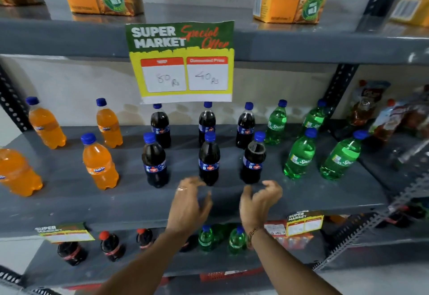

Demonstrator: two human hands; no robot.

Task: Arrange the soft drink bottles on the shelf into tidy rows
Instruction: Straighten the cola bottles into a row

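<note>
Both hands, left hand (189, 198) and right hand (260, 198), hovered with empty, spread grips before the front cola bottles (209, 158), suggesting final alignment on the shelf (116, 204) remained.

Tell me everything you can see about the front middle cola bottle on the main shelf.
The front middle cola bottle is clear plastic, filled nearly to the neck with dark liquid, with a blue cap and a blue label with a red mark. It stands upright on the grey shelf, touching no other bottle. The left hand hovers open just before its base.
</note>
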